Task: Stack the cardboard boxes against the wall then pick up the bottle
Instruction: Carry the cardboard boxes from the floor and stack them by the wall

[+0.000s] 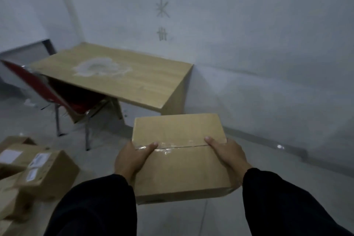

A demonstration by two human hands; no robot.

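Dark sleeves (99, 207) at the frame bottom, both arms reaching forward. Box (180, 159) carried between them, clear of the floor (107, 149), taped seam up. Left hand (132, 159) grips the left edge and right hand (228, 155) the right edge, each thumb lying over the seam. The fingers underneath are hidden.

Loose boxes (44, 170) lie in a heap low on the left, near the carried one, not yet stacked. Table (118, 76) ahead, red chair (47, 90) tucked at its left. Wall (268, 44) runs behind the table and off to the right. No bottle in view.

Step in hand, as I judge it: carrying a box to the wall. Next: set it flat and tight to the wall's foot, right of the table, as a base for the others.
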